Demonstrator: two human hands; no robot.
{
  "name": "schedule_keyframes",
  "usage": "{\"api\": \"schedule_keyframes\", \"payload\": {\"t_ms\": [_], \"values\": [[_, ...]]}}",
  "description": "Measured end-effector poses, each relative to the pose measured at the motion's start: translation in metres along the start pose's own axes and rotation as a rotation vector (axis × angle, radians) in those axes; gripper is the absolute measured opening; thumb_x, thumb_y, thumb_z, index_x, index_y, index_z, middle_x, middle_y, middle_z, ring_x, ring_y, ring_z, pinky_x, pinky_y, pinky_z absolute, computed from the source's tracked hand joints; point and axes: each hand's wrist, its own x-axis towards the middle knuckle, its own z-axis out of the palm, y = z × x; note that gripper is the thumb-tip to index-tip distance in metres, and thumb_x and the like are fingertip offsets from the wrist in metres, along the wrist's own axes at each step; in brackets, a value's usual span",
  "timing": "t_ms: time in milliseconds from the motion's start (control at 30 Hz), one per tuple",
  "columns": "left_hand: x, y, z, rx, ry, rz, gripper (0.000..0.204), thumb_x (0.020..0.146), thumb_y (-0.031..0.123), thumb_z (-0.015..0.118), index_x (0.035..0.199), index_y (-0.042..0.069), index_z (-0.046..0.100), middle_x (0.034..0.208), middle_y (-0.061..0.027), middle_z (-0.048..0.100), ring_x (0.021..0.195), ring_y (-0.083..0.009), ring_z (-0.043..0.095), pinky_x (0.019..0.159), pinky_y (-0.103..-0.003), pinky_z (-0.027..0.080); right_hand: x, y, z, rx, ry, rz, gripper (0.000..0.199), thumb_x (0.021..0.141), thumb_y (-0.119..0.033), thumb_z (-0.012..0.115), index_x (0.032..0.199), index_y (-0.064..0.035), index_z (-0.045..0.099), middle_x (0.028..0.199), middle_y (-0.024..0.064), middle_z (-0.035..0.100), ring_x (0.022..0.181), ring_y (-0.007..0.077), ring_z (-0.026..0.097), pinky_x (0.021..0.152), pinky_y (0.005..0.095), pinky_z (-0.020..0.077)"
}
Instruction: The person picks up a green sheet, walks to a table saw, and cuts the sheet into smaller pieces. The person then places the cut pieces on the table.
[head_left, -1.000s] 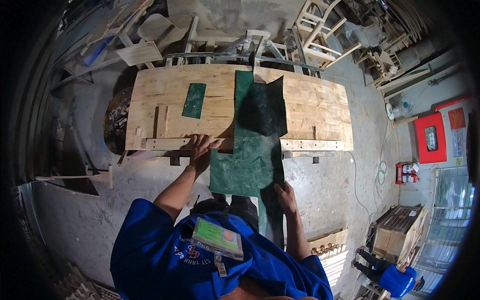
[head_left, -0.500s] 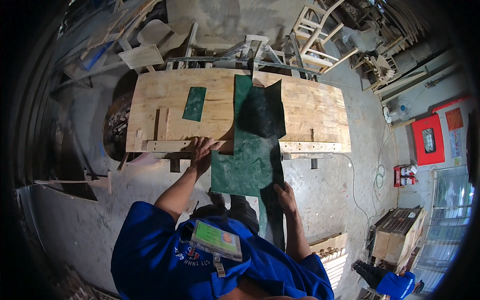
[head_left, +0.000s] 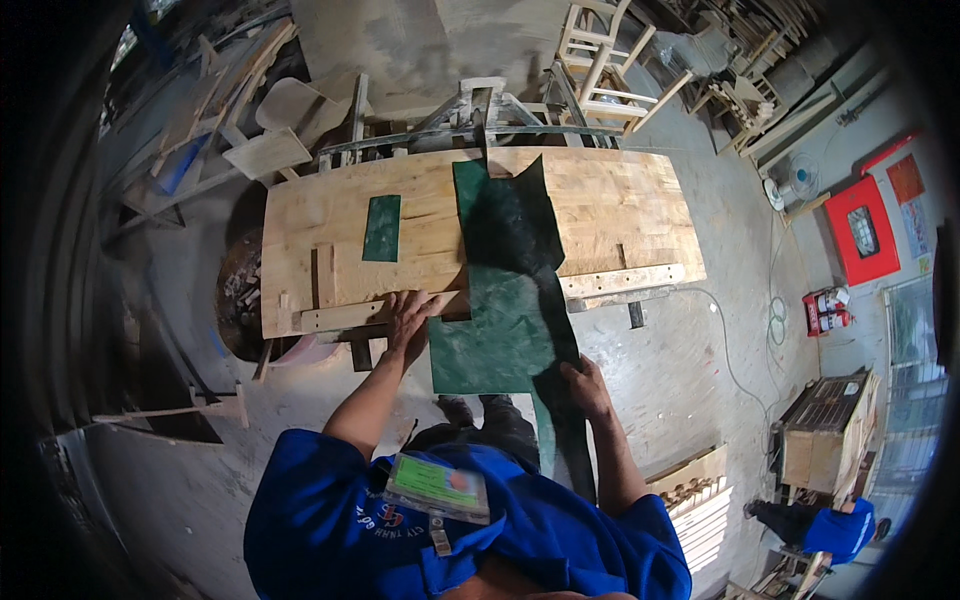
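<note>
Compared with the earlier frame, we are viewing the bench (head_left: 625, 215) at a slant, its left end sitting lower and its right end higher; the hands are keeping the same holding places. We are pinching the green sheet (head_left: 490, 355) by its right edge with the right hand (head_left: 585, 388). We are resting the left hand (head_left: 410, 318), apart from the right, on the drilled wooden rail (head_left: 630, 281); we cannot tell whether it is clamping. At left, a round dark container (head_left: 238, 336) is holding scraps (head_left: 243, 284). The sheet is lying across the bench and overhanging its front edge. Grey floor (head_left: 690, 375) is extending rightward to a crate (head_left: 822, 460).
</note>
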Motion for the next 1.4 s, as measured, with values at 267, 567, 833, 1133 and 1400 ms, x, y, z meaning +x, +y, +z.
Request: {"api": "schedule_keyframes", "payload": {"t_ms": [267, 567, 833, 1133, 1400], "values": [[0.008, 0.01, 0.008, 0.003, 0.05, 0.07, 0.045, 0.105, 0.029, 0.047, 0.147, 0.027, 0.061, 0.152, -0.0139, 0.054, 0.145, -0.043, 0.04, 0.123, -0.063, 0.022, 0.003, 0.004, -0.013, -0.095, 0.054, -0.029, 0.025, 0.101, -0.011, 0.062, 0.122, 0.0003, 0.068, 0.1, 0.0023, 0.071, 0.084, 0.0115, 0.065, 0.074, 0.0305, 0.0539], [0.009, 0.015, 0.007, 0.069, 0.07, 0.05, 0.036, 0.104, 0.028, 0.051, 0.136, 0.023, 0.068, 0.149, -0.0104, 0.056, 0.142, -0.0382, 0.044, 0.121, -0.061, 0.027, 0.008, 0.0, -0.008, -0.143, 0.078, -0.047, 0.026, 0.101, -0.014, 0.063, 0.122, 0.0008, 0.068, 0.098, 0.0031, 0.072, 0.082, 0.0119, 0.065, 0.073, 0.0306, 0.0536], [0.0, 0.008, 0.007, 0.105, 0.162, 0.097, 0.035, 0.098, 0.019, 0.058, 0.131, 0.022, 0.069, 0.137, -0.0101, 0.06, 0.136, -0.038, 0.049, 0.116, -0.062, 0.032, 0.007, -0.008, -0.001, -0.057, 0.032, 0.011, 0.028, 0.102, -0.013, 0.064, 0.125, 0.0011, 0.067, 0.102, 0.0039, 0.073, 0.086, 0.0123, 0.066, 0.078, 0.0301, 0.0542], [-0.002, 0.012, 0.014, 0.183, 0.251, 0.142, 0.036, 0.097, 0.022, 0.062, 0.133, 0.023, 0.067, 0.134, -0.0086, 0.06, 0.132, -0.0375, 0.051, 0.112, -0.062, 0.035, 0.018, 0.004, -0.01, -0.035, 0.021, -0.009, 0.027, 0.101, -0.012, 0.063, 0.124, 0.0014, 0.067, 0.104, 0.0044, 0.073, 0.089, 0.0137, 0.068, 0.081, 0.0307, 0.0549], [-0.01, 0.004, 0.014, 0.253, 0.245, 0.138, 0.038, 0.098, 0.027, 0.061, 0.136, 0.024, 0.064, 0.124, -0.0097, 0.059, 0.122, -0.0359, 0.053, 0.102, -0.06, 0.039, 0.013, -0.011, 0.001, -0.112, 0.015, 0.05, 0.031, 0.099, -0.015, 0.066, 0.125, 0.002, 0.068, 0.105, 0.0053, 0.073, 0.09, 0.0145, 0.067, 0.083, 0.0312, 0.0543]]}}
